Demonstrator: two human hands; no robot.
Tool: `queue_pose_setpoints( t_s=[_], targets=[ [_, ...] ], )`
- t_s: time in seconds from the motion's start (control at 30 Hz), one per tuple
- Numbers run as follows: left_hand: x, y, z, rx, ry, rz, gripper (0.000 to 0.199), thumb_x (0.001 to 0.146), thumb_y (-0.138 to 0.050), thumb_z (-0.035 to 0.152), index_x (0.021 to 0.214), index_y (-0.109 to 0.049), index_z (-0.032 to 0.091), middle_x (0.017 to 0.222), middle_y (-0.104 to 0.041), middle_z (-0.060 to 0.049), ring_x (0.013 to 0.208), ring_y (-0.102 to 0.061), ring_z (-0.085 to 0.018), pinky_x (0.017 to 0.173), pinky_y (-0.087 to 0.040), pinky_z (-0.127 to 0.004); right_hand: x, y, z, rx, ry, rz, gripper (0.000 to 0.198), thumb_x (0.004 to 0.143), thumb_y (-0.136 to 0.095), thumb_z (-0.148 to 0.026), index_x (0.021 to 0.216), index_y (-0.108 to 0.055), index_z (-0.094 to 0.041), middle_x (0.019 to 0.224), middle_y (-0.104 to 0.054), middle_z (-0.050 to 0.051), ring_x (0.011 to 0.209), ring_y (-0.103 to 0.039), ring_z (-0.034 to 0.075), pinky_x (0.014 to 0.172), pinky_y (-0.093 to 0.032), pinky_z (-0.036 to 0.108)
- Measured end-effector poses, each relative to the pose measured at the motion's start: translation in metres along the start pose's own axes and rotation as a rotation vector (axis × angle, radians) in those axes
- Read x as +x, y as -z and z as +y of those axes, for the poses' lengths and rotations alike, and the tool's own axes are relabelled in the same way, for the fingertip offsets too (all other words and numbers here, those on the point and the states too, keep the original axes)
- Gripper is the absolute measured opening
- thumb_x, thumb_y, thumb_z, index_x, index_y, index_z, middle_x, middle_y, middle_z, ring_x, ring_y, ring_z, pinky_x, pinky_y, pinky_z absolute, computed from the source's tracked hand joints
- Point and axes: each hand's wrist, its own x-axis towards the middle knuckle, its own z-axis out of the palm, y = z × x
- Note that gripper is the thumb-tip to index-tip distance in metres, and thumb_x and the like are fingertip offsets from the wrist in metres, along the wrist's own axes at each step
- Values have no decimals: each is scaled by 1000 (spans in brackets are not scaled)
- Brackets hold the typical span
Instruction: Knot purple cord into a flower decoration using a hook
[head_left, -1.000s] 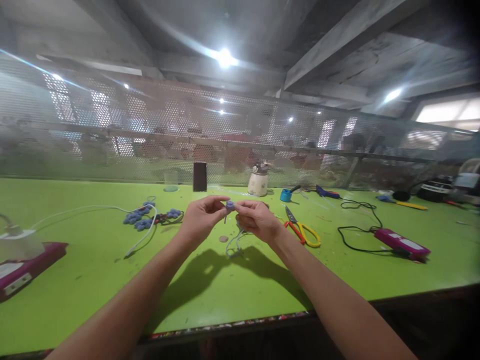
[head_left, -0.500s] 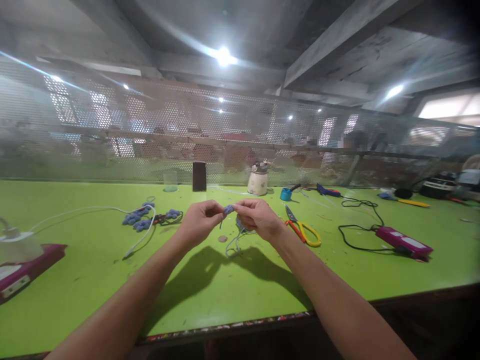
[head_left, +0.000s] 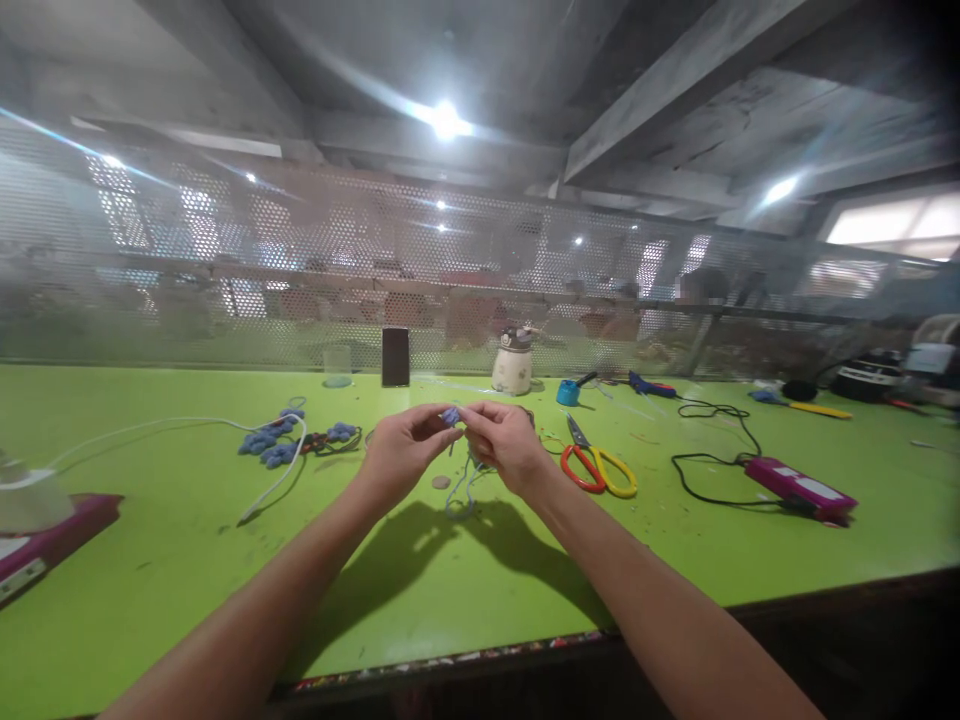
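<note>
Blue piece [head_left: 450,414] pinched, well inside table edge [head_left: 450,660]

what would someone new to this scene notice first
Probably the bright green tabletop stretching across the view. At its middle, the bare left hand and right hand meet at a small blue-violet yarn piece. To the right lie metal-bladed scissors with one red and one yellow loop handle.

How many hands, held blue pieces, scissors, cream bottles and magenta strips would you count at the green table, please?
Left hand and right hand: 2
Held blue piece: 1
Scissors: 1
Cream bottle: 1
Left magenta strip and right magenta strip: 2
Total: 7
</note>
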Motion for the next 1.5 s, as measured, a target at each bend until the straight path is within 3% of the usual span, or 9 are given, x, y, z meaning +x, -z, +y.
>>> queue_pose_setpoints(
  t_s=[0.27,0.57,0.73,0.87,1.0,1.13,1.33,1.4,1.5],
  targets=[
    [-1,2,3,77,-71,59,16,75,-68,30,85,-75,20,65,-67,-2,63,-58,-16,60,-46,-26,-5,-6,-2,76,-35,-44,27,68,-75,-36,74,-62,-13,39,-37,-10,34,-24,2,37,-13,20],
    [1,6,1,117,-141,108,16,77,-67,30,86,-75,20,83,-71,-5,74,-60,-17,69,-46,-27,-9,-4,-4,247,-114,-159,17,75,-69,-25,85,-66,-12,43,-45,-7,37,-21,2,40,-16,19],
    [1,8,6,69,-110,84,22,79,-64,34,93,-73,20,88,-70,-5,79,-61,-19,70,-46,-28,-12,-7,-5,227,-95,-191,18,78,-65,-27,87,-65,-12,52,-57,-1,38,-31,4,40,-19,20],
    [1,9,9,51,-71,19,30,75,-66,29,103,-69,17,90,-69,-6,80,-61,-19,74,-46,-29,-11,-5,-2,206,-63,-242,25,79,-62,-24,99,-66,-11,59,-64,3,43,-43,7,43,-30,21],
    [2,9,5,84,-32,29,21,77,-61,28,91,-67,15,76,-65,-3,69,-56,-16,66,-44,-27,-8,0,-1,165,-85,-255,40,74,-63,-19,113,-63,-10,58,-63,2,46,-47,9,43,-33,21],
    [2,9,3,155,-13,13,18,80,-56,31,80,-65,15,63,-57,1,57,-47,-12,57,-38,-25,-8,0,-5,61,-83,-244,45,72,-65,-19,116,-62,-11,58,-64,1,43,-45,7,42,-32,20],
    [5,15,0,288,-26,57,22,79,-50,28,65,-62,16,59,-59,-1,57,-51,-14,55,-36,-25,-8,-4,-5,-255,12,-116,45,74,-65,-28,115,-62,-9,54,-60,-1,39,-42,7,40,-31,22],
    [6,17,-1,252,56,24,23,75,-50,26,58,-60,16,54,-58,-1,53,-50,-14,53,-35,-25,-7,-3,-3,-440,116,-70,42,75,-64,-28,113,-63,-9,53,-57,-2,43,-42,8,42,-32,22],
    [7,18,1,82,253,-129,24,72,-50,27,53,-60,14,48,-57,-3,46,-46,-12,47,-30,-24,-5,-1,-2,-663,259,-36,32,77,-62,-26,104,-69,-10,54,-51,-3,47,-39,8,47,-32,22]
  ],
)
